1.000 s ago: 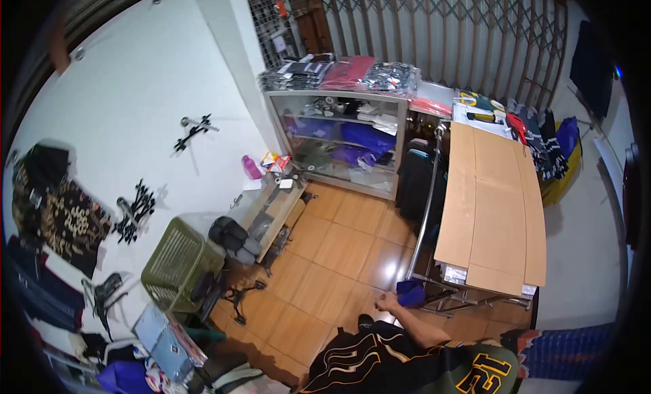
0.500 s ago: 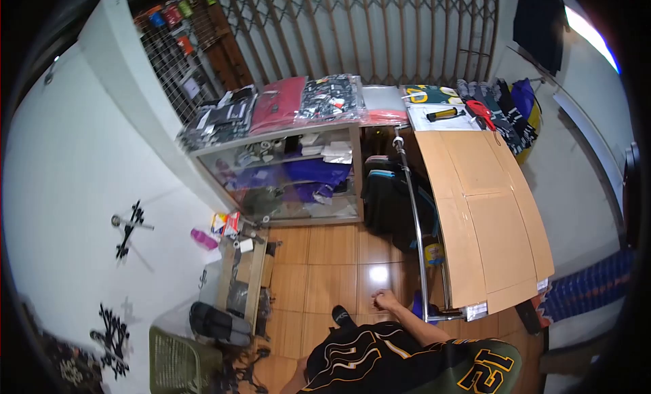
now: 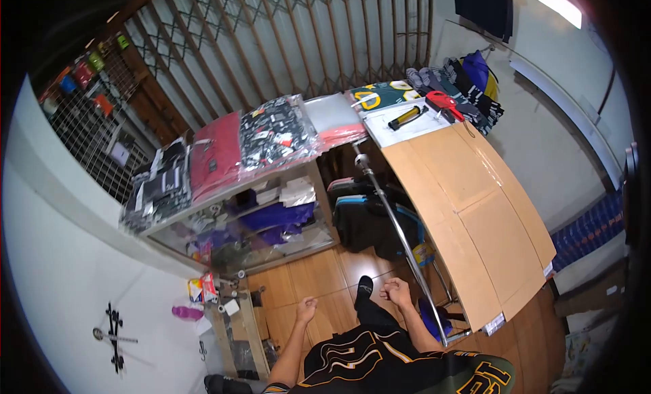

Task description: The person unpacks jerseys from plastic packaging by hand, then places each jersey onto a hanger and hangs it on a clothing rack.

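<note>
My left hand [image 3: 307, 310] hangs low in front of my body, above the wooden-look floor. Its fingers are loosely curled, and nothing shows in them. My right hand [image 3: 395, 291] is also curled, over the floor beside my dark-socked foot [image 3: 365, 285]. Nearest to it are the chrome rail [image 3: 399, 239] and the large brown cardboard sheet [image 3: 478, 218] on the table to the right. Neither hand touches anything that I can see.
A glass display case [image 3: 251, 224] bears packed clothes, including a red pack [image 3: 213, 156]. Dark garments [image 3: 366, 224] hang under the rail. On the white surface are a black-yellow hand pump [image 3: 407, 118] and a red tape dispenser [image 3: 444, 105]. A low wooden shelf [image 3: 254, 340] stands left.
My view has turned and shifted towards the cardboard-covered table. The left hand has come into view, and a foot has stepped forward. Both hands remain free of any visible object.
</note>
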Demonstrator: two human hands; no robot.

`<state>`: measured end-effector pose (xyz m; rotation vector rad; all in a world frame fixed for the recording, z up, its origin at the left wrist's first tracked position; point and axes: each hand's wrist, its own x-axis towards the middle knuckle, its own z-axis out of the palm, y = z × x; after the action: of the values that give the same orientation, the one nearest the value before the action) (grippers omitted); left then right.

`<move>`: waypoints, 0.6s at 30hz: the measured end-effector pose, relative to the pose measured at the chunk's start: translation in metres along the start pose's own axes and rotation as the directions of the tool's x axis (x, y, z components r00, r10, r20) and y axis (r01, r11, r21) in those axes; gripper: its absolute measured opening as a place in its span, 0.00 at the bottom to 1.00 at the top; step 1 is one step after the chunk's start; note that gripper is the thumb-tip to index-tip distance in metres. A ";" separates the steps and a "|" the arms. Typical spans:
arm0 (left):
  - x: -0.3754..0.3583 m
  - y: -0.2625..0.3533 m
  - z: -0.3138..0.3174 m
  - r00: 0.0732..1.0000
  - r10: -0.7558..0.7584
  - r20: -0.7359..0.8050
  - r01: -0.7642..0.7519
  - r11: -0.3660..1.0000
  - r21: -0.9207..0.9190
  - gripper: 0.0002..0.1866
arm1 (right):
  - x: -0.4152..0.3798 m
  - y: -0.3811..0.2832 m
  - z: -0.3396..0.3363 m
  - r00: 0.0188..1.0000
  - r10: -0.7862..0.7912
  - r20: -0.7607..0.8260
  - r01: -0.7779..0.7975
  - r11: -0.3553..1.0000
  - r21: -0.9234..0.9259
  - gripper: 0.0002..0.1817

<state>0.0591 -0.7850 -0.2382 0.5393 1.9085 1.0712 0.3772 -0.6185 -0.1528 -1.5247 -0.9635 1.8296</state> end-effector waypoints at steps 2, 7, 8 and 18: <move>0.030 0.039 0.032 0.994 0.078 0.072 -0.079 0.997 0.017 0.18 | 0.022 -0.028 0.006 0.995 -0.097 0.015 0.098 0.995 -0.011 0.09; 0.084 0.155 0.094 0.916 0.252 0.313 -0.249 0.967 -0.049 0.19 | 0.070 -0.144 0.025 0.913 -0.406 -0.041 0.404 0.914 -0.042 0.09; 0.091 0.187 0.103 0.871 0.349 0.345 -0.356 0.933 -0.046 0.19 | 0.075 -0.175 0.027 0.875 -0.480 -0.058 0.474 0.876 -0.092 0.09; 0.176 0.478 0.169 0.558 0.658 0.506 -0.650 0.725 -0.226 0.17 | 0.129 -0.314 -0.004 0.424 -0.884 -0.194 0.510 0.411 -0.756 0.15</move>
<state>0.0883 -0.3254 0.0372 1.4771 1.1605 1.1922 0.3490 -0.3326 0.0285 -1.4295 -1.6353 0.3137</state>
